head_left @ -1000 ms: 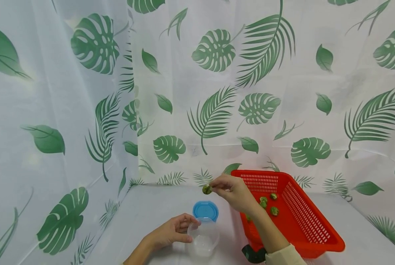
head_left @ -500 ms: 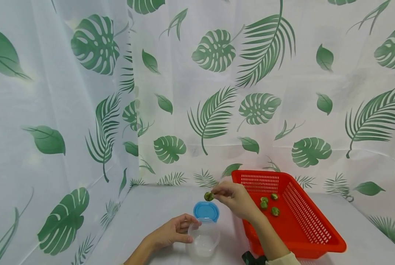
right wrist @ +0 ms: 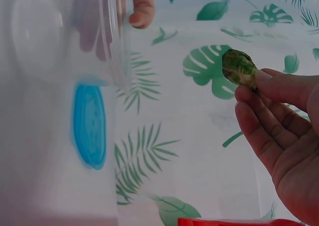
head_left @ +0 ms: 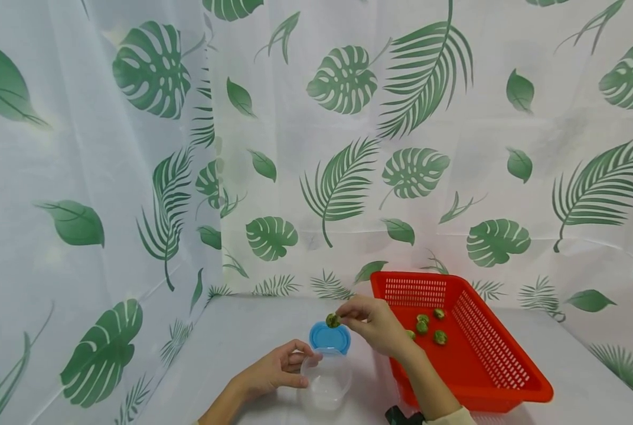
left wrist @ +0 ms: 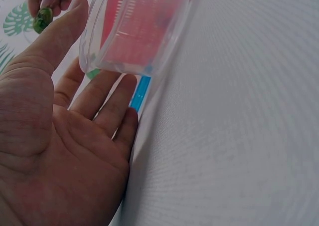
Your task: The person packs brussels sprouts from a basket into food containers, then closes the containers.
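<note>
My right hand pinches a Brussels sprout between thumb and fingertips, above the blue lid. The sprout looks green and brown, its stem end at the thumb tip in the right wrist view. Left of the clear plastic container, my left hand spreads its thumb and fingers along the side, near the rim. The left wrist view shows that palm with long, nearly straight fingers against the container. No sprout shows inside the container, which stands upright on the table.
A red perforated basket stands at the right, with several more sprouts lying in it. Part of its inside is hidden by the right forearm. A leaf-printed curtain rises behind and left of the white table.
The right hand with the pinched sprout has moved down, from beyond the blue lid to over it. The left hand and the container have stayed in place.
</note>
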A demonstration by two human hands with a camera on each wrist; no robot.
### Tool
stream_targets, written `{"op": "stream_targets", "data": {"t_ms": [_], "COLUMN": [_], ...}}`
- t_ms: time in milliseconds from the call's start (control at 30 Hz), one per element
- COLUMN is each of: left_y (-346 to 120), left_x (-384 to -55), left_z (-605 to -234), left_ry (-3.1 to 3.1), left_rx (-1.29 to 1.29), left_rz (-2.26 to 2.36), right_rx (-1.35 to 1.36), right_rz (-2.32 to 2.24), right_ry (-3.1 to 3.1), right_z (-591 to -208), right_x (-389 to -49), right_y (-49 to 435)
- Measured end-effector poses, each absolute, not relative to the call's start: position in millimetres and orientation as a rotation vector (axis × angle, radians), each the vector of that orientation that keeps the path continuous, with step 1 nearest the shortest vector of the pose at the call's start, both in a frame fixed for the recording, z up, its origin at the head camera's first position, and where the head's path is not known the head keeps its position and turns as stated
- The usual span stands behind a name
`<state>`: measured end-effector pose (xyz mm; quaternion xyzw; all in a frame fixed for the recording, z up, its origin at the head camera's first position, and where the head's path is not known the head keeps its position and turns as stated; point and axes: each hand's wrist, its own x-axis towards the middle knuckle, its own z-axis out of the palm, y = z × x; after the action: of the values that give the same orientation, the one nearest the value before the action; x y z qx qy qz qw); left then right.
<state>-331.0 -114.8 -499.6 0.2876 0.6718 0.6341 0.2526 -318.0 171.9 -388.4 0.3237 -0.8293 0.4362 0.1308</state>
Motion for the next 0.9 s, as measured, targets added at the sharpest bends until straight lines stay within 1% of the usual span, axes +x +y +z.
{"op": "stream_targets", "data": {"t_ms": [333,667,900], "left_y": [-114.1,-114.9,-114.0], "left_x": [-330.9,-329.8,-329.6], "left_z": [-502.1,-499.9,-498.3], "left_ry": [1.81,1.792,1.833], "left_rx": [0.751,0.788,0.795], "left_rz": [1.742,1.759,1.753], "right_rx": [0.95,1.008,0.995], "right_rz": [1.204,1.135,1.109], "right_ry": [-2.485,-2.528,-2.59], "right_z": [-393.4,-395.8,-394.1], "right_x": [-315.6,-312.2,-311.0], "right_y": [163.4,155.6,153.2]}}
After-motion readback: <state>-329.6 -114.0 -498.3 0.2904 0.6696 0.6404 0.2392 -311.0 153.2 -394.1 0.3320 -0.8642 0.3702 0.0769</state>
